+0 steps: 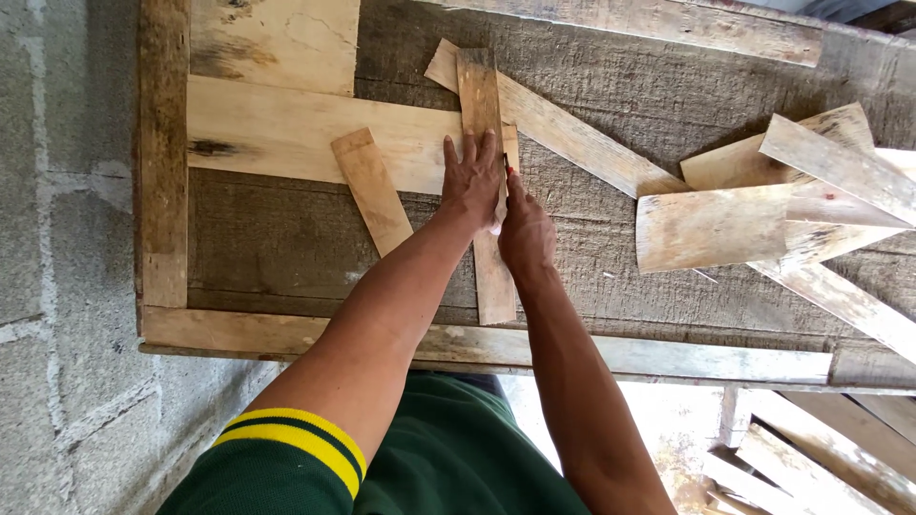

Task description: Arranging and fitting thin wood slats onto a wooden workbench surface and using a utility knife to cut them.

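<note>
A narrow wooden strip [480, 95] lies lengthwise across the rough workbench [286, 248]. My left hand [470, 181] presses flat on the strip, fingers spread and pointing away from me. Right beside it, my right hand [525, 232] is closed around a thin red-tipped marker or pencil [509, 172], with the tip touching the strip's right edge. The strip crosses over a wide pale plank [277, 133] and a long diagonal slat [572, 138].
A short loose strip [372, 191] lies left of my hands. Several cut boards [763, 210] are piled at the right. A raised wooden rim [162, 162] borders the bench. A grey block wall [57, 257] stands at left, more timber [811, 458] below right.
</note>
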